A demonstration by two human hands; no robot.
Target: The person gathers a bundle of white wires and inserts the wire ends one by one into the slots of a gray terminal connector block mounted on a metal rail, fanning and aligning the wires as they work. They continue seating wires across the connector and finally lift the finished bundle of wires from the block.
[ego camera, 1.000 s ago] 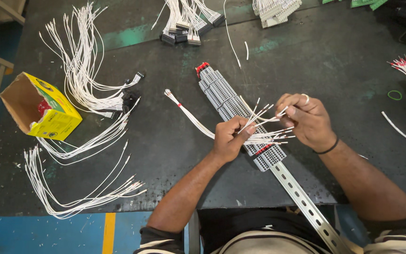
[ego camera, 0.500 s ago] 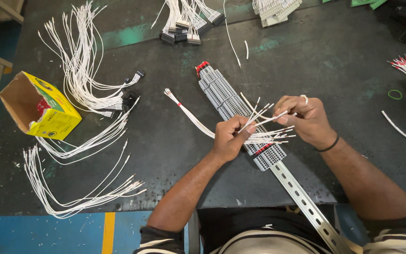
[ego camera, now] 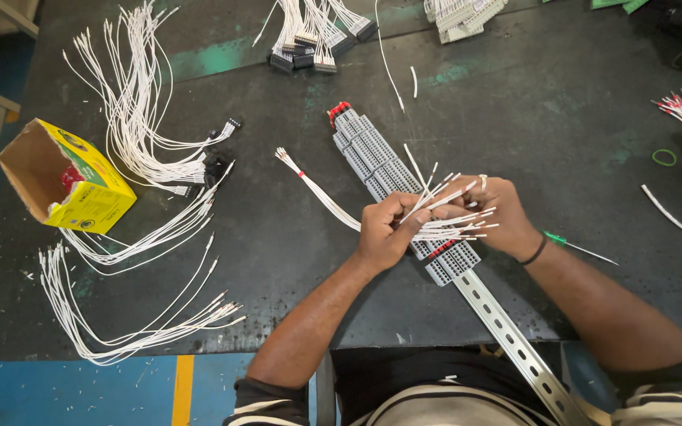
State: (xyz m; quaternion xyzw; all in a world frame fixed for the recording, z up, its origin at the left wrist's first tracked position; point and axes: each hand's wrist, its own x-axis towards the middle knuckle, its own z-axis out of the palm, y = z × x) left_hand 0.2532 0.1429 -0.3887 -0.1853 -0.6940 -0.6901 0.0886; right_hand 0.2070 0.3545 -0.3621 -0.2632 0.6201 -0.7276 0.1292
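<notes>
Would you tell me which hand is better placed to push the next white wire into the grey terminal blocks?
Probably the right hand: it fingers the wire tips above the grey terminal blocks, while the left hand grips the white wire bundle.

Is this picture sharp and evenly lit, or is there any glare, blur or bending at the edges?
Head view: light is soft and even, shadows under the left hand and right hand faint; the dark table shows a dull sheen, no harsh glare; the white wires and grey terminal blocks look sharp; the wide lens bends the table's edges, and the corners fall darker.
</notes>
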